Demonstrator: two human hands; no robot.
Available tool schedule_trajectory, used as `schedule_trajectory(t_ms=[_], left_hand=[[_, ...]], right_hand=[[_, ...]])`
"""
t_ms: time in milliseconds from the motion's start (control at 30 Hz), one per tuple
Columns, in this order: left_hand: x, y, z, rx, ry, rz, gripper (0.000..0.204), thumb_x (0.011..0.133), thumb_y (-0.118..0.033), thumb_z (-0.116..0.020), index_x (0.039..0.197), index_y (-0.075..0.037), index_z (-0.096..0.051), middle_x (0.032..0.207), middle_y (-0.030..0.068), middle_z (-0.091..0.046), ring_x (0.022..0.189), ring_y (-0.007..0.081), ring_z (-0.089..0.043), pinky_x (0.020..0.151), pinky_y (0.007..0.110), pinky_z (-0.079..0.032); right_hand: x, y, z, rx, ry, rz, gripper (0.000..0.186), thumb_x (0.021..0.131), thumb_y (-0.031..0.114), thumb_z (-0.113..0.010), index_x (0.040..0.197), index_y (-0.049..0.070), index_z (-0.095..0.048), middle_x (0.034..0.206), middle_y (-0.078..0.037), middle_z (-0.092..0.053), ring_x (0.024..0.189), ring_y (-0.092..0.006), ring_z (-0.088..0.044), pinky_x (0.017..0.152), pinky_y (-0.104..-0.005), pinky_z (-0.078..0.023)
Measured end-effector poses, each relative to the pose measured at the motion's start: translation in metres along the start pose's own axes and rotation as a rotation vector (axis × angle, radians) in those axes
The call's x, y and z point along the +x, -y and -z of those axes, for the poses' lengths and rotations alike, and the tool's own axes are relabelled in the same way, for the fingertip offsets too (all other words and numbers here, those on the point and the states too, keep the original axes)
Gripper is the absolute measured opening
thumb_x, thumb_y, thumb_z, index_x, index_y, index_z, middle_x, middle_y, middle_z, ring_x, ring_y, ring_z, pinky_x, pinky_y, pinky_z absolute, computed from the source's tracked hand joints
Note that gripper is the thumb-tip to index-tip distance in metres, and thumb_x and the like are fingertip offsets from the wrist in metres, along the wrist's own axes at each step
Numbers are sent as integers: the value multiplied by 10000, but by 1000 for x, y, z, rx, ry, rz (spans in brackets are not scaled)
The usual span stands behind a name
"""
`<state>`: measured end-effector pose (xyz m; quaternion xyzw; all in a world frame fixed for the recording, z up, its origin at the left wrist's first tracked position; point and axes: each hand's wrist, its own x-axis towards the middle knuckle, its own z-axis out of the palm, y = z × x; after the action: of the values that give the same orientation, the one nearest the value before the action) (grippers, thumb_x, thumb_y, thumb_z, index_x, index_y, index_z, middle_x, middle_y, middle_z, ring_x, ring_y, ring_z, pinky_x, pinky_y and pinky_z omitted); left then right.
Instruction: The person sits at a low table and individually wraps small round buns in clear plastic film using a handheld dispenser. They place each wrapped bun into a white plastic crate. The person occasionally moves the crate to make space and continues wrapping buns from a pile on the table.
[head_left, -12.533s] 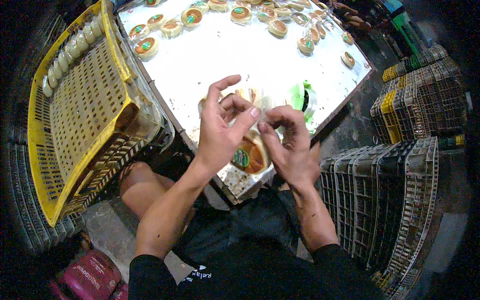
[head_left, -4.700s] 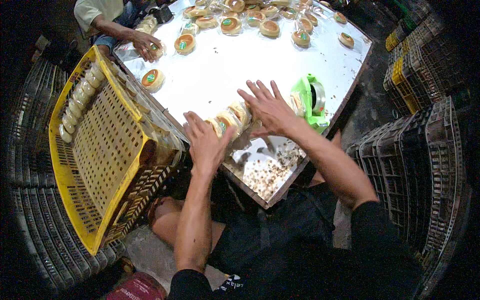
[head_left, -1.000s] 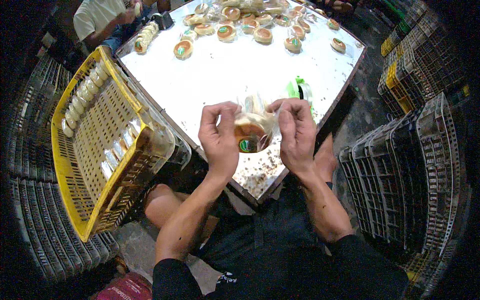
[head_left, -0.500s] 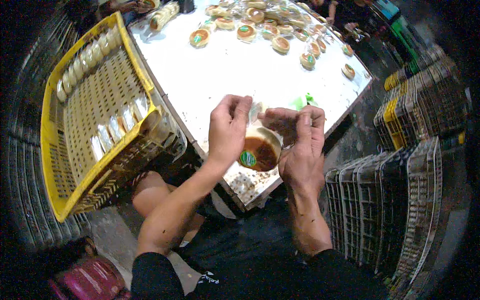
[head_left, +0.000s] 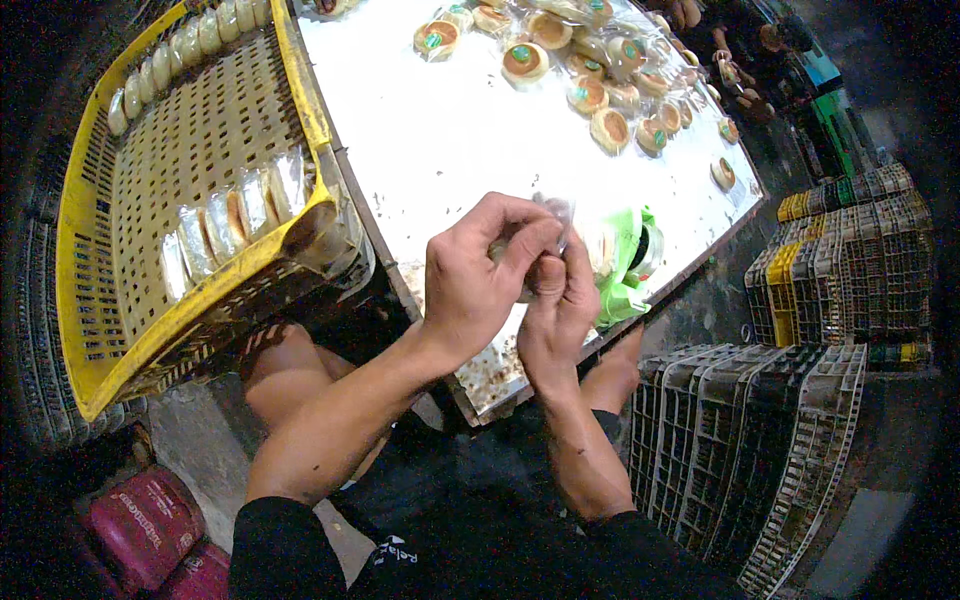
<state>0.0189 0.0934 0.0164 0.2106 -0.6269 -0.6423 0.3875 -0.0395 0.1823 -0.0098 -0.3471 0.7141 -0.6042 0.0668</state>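
Observation:
Over the near corner of the white table (head_left: 400,150), my two hands are close together with fingers closed. My left hand (head_left: 480,265) pinches a clear plastic wrapper (head_left: 556,208), and my right hand (head_left: 558,310) grips the same piece from the other side. Whatever is inside the wrapper is mostly hidden behind my fingers. Just right of my right hand lies a bright green object (head_left: 626,240) with a dark round part. Several wrapped round buns (head_left: 525,62), browned on top and some with green labels, are heaped at the table's far side.
A yellow crate (head_left: 322,120) stands left of the table, holding rows of wrapped buns (head_left: 228,222). Stacked plastic crates (head_left: 700,440) fill the right side. A magenta cylinder (head_left: 145,525) is on the floor at lower left. Another person's hand (head_left: 728,68) shows at the far right.
My hands have come together, closing on the plastic. The brown-topped bun seen between them is now hidden. The green object shows more fully. The whole view has shifted slightly.

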Motion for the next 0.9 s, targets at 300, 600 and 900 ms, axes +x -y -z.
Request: schedule_trajectory(t_ms=[300,600,900], left_hand=[[10,-1,5,-221,196,95,500,877,1,-622,1326,-23,-404,949,64,-592,950,125,-576,831,253,-501],[0,-2,-5,61,138,91,615,828,-59,-695,1341,17,-364,859,73,-636,752,117,-601,666,232,-490],[-8,19,-19,-89,128,267,187,844,-169,-711,828,4,-642,798,54,-600,839,126,-580,759,278,-474]], right_hand=[[27,11,40,-47,98,259,260,799,-70,-658,1027,34,-589,850,-83,-597,775,-175,-602,704,-300,-480],[11,-5,45,-187,-10,278,116,823,-17,-654,932,7,-624,863,-83,-582,801,-213,-578,706,-310,-475],[5,-31,41,572,-167,-240,90,906,115,-622,896,30,-593,1023,-76,-582,973,-172,-553,818,-272,-447]])
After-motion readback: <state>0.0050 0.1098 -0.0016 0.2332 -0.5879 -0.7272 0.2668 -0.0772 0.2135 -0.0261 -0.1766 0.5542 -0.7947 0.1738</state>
